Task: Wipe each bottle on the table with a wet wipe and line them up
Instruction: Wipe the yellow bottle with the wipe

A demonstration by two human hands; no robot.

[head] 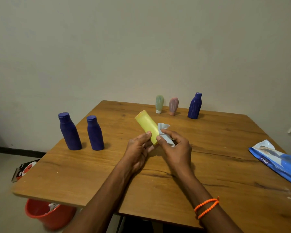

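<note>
Above the middle of the wooden table (91, 174), my left hand (138, 150) grips the near end of a yellow bottle (145, 125) that tilts away to the upper left. My right hand (175, 145) pinches a pale wet wipe (164, 132) against the bottle's right side. Two dark blue bottles (70, 132) (94, 132) stand upright side by side at the left. At the back stand a green tube (159, 104), a pink tube (173, 106) and a third blue bottle (194, 105).
A blue wet-wipe pack (279, 162) lies at the table's right edge. On the floor, an orange bucket (45, 214) sits below the near left corner, and a black and red box (23, 170) lies to the left. A plain wall stands just behind the table.
</note>
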